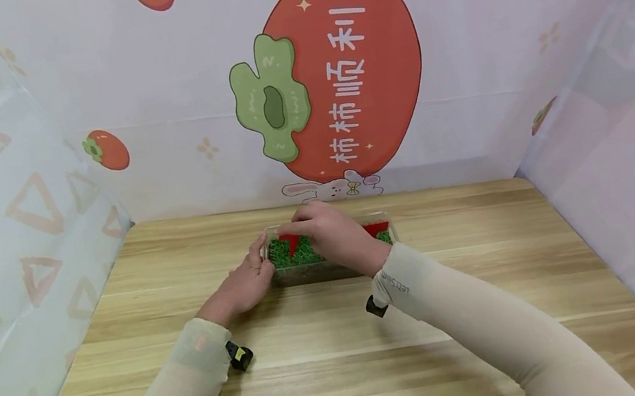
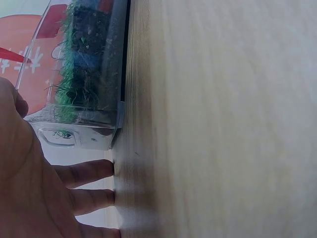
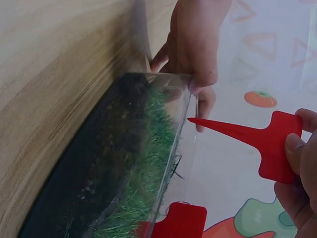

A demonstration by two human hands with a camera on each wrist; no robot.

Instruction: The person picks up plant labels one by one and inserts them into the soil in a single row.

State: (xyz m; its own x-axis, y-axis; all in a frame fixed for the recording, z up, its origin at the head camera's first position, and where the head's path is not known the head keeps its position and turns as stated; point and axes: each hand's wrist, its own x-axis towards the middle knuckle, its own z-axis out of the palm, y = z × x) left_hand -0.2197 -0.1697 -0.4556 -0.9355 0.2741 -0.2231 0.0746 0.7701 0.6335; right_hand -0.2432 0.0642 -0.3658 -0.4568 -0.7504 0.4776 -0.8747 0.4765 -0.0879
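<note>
A clear plastic box (image 1: pixel 317 272) of dark soil and green grass (image 1: pixel 281 251) stands toward the back of the table. At its left end my left hand (image 1: pixel 241 286) holds the corner between thumb and forefinger; in the left wrist view the other fingers (image 2: pixel 91 197) reach down to the tabletop. Above the grass, my right hand (image 1: pixel 336 236) pinches a red T-shaped plant label (image 3: pixel 279 146) by its wide head. The label's pointed tip faces the grass, apart from it in the right wrist view. Another red plant label (image 3: pixel 181 220) is stuck in the grass farther right.
The wooden table (image 1: pixel 331 362) meets a printed backdrop (image 1: pixel 188 170) behind the box, with similar cloth on both sides. Dark wrist cameras (image 1: pixel 240 355) sit at the sleeve cuffs.
</note>
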